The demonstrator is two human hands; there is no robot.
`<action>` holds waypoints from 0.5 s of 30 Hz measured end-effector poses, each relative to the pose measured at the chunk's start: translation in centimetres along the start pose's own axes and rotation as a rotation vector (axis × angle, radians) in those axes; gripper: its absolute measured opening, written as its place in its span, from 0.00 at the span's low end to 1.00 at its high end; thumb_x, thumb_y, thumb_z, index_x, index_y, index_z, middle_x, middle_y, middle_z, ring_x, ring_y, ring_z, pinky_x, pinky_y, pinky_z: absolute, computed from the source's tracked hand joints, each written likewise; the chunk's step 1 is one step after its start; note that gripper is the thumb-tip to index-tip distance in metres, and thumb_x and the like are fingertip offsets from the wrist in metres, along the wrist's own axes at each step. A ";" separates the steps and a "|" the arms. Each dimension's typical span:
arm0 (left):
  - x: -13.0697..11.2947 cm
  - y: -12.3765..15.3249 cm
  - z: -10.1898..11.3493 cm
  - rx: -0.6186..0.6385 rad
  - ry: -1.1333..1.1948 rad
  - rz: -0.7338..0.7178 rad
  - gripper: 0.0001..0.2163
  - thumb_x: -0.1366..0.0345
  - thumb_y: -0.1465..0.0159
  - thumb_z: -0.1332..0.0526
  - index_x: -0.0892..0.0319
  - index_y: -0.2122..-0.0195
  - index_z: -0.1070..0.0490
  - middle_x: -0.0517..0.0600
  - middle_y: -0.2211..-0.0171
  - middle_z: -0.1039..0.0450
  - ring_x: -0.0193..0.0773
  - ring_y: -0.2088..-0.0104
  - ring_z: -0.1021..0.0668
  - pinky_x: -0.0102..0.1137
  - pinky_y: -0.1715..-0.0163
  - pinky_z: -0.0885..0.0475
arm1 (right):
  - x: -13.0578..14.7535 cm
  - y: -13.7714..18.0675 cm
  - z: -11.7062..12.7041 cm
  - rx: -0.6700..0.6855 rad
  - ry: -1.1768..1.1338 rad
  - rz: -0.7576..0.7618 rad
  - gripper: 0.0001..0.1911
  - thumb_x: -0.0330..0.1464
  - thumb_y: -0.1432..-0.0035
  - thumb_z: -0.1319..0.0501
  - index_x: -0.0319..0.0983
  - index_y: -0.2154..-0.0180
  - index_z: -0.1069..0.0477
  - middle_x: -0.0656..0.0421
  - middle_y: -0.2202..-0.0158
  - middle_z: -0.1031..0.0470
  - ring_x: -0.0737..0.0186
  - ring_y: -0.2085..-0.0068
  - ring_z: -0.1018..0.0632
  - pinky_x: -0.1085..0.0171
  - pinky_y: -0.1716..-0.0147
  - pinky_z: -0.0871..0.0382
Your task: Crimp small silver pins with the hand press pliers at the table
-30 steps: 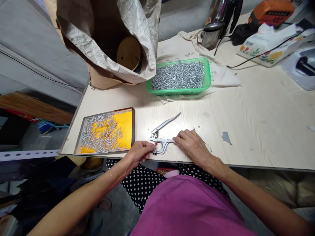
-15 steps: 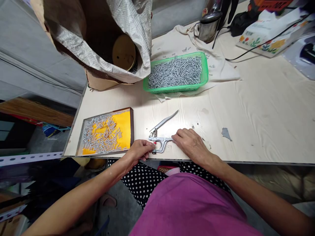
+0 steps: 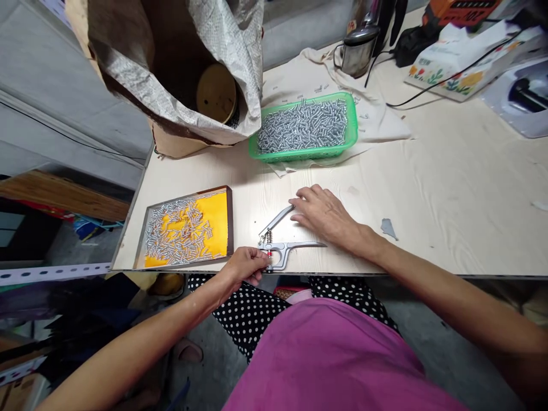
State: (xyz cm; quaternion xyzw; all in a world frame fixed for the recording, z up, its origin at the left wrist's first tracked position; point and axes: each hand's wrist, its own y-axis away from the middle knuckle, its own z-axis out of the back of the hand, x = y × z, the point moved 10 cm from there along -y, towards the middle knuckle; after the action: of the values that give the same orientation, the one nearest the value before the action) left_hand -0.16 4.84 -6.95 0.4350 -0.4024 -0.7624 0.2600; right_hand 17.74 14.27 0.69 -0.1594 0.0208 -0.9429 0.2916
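Metal snap pliers (image 3: 280,248) lie open on the pale wooden table (image 3: 428,188) near its front edge. My left hand (image 3: 244,265) is pinched at the pliers' jaw end, fingers closed on something too small to make out. My right hand (image 3: 321,212) rests with fingers stretched out on the upper handle of the pliers. To the left is a wooden tray with a yellow lining (image 3: 220,217) holding several small metal springs. Behind lies a green plastic basket (image 3: 353,123) full of the same springs.
A large open sack (image 3: 171,74) with a round tin inside stands at the back left. A white cloth (image 3: 377,123) lies under the basket. A metal kettle (image 3: 357,48), black cables, a tissue pack and an orange device sit at the back right.
My right hand has left the lower handle and moved up and back onto the upper handle. The left hand stays pinched at the jaws. The view shifted slightly.
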 end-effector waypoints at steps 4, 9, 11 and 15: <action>0.0 0.3 -0.1 -0.010 0.005 -0.012 0.08 0.65 0.42 0.32 0.63 0.72 0.29 0.40 0.83 0.36 0.25 0.86 0.34 0.20 0.87 0.37 | 0.7 0.3 -1.8 0.141 -0.020 0.112 0.41 0.54 0.46 0.37 0.34 0.40 0.37 0.42 0.39 0.36 0.37 0.38 0.40 0.45 0.45 0.40; 0.0 0.2 -0.1 -0.010 0.002 -0.032 0.07 0.65 0.41 0.33 0.63 0.71 0.28 0.41 0.82 0.35 0.25 0.85 0.34 0.21 0.87 0.37 | 0.6 1.3 -3.5 0.268 -0.027 0.161 0.54 0.57 0.55 0.33 0.36 0.35 0.46 0.42 0.34 0.44 0.33 0.35 0.45 0.37 0.42 0.47; 0.0 0.2 0.0 -0.013 -0.001 -0.026 0.07 0.65 0.41 0.33 0.63 0.71 0.28 0.41 0.82 0.35 0.25 0.85 0.35 0.21 0.87 0.37 | 0.7 1.3 -3.3 0.270 -0.016 0.164 0.53 0.54 0.55 0.31 0.37 0.35 0.45 0.43 0.35 0.41 0.34 0.37 0.43 0.39 0.44 0.46; 0.0 0.5 0.0 -0.028 -0.008 -0.008 0.07 0.65 0.41 0.33 0.63 0.72 0.28 0.40 0.84 0.36 0.25 0.86 0.35 0.22 0.86 0.38 | 1.2 1.2 -2.5 0.251 0.015 0.161 0.47 0.49 0.53 0.30 0.38 0.37 0.43 0.46 0.43 0.32 0.39 0.46 0.34 0.46 0.50 0.41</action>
State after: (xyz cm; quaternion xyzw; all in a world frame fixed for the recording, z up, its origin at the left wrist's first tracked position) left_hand -0.16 4.58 -6.49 0.4297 -0.3911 -0.7708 0.2612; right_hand 16.69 12.45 -1.49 -0.1126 -0.0821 -0.9129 0.3837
